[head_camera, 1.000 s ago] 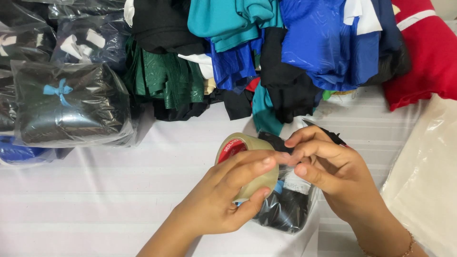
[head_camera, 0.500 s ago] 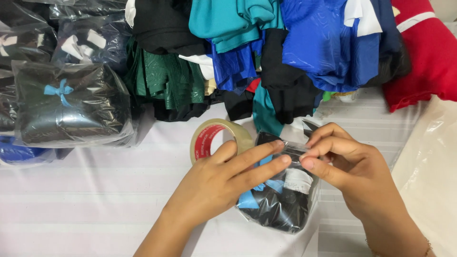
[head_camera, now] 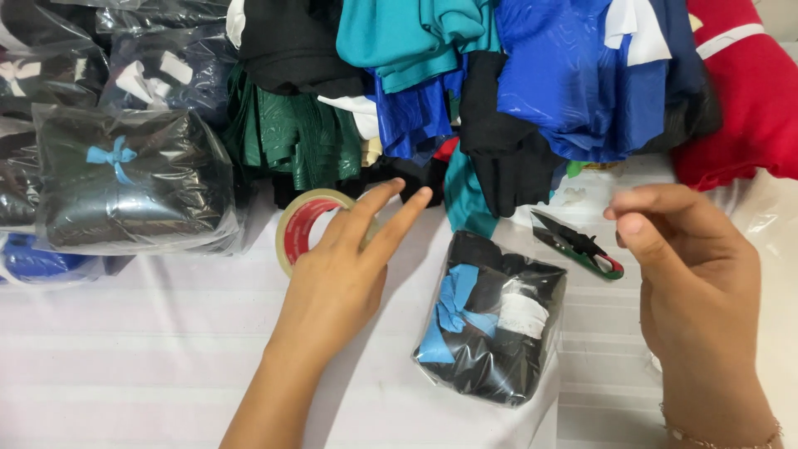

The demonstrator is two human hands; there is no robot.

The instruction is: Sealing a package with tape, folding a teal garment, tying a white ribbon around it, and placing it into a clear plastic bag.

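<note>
Packed bundle [head_camera: 492, 320]: a small clear plastic bag stuffed with dark folded cloth, a blue ribbon or strip showing on its left side and a white patch on its right; it lies on the white counter [head_camera: 125, 366] between the two hands, touching neither.
Tape roll [head_camera: 309, 226]: a roll of clear packing tape with a red inner core, standing tilted on the counter just left of the bundle, half hidden behind the fingers.
Left hand [head_camera: 337, 278]: palm down, fingers stretched forward and slightly spread, laid against the tape roll; not gripping anything that I can see.
Right hand [head_camera: 698, 266]: raised over the counter's right side, fingers loosely curled with thumb and forefinger close together; holding nothing, well clear of the bundle.
Snips [head_camera: 578, 245]: small thread cutters with dark blades and a green and red handle, lying on the counter just beyond the bundle's upper right corner.
Large package [head_camera: 129, 183]: a bigger clear bag of black cloth with a light blue bow on top, at the far left of the counter.
Other packages [head_camera: 158, 71]: more clear bags behind it, dark cloth inside with white rectangular tags; print too small to tell.
Loose clothes [head_camera: 573, 75]: a heap along the back in black, green, teal and bright blue.
Red cushion [head_camera: 748, 100]: at the far right, with a white stripe.
</note>
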